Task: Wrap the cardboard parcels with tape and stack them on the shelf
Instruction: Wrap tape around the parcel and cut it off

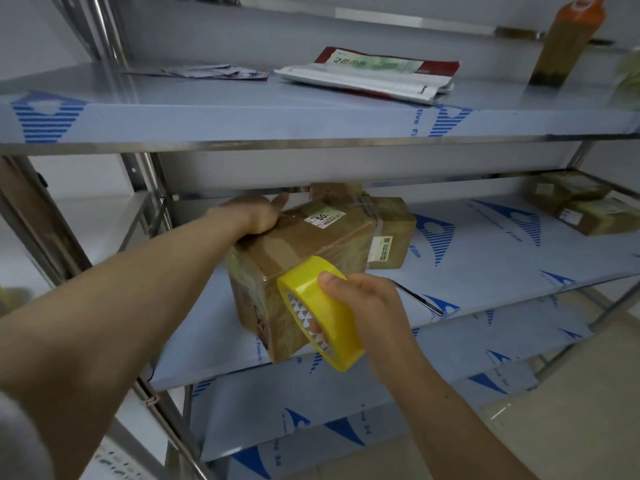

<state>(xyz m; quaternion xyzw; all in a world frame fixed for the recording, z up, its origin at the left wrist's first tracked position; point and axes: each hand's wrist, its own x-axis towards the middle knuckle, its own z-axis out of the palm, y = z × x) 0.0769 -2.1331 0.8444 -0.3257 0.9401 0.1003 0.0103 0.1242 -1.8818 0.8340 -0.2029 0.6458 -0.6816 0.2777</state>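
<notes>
A brown cardboard parcel (304,268), wrapped in clear tape and bearing a white label, sits on the middle shelf (485,271) near its front edge. My left hand (256,213) lies over the parcel's far top corner, fingers around that edge. My right hand (360,306) grips a yellow tape roll (322,313), thumb on its outer face and fingers through the core, right against the parcel's near right corner. Just behind stand a second taped parcel (388,233) and a smaller one (332,192).
Two more taped parcels (585,206) sit at the right end of the middle shelf. On the upper shelf (207,112) lie a white and red mailer bag (374,72), flat grey packets (207,71) and an orange-capped bottle (568,39). Steel posts stand on the left.
</notes>
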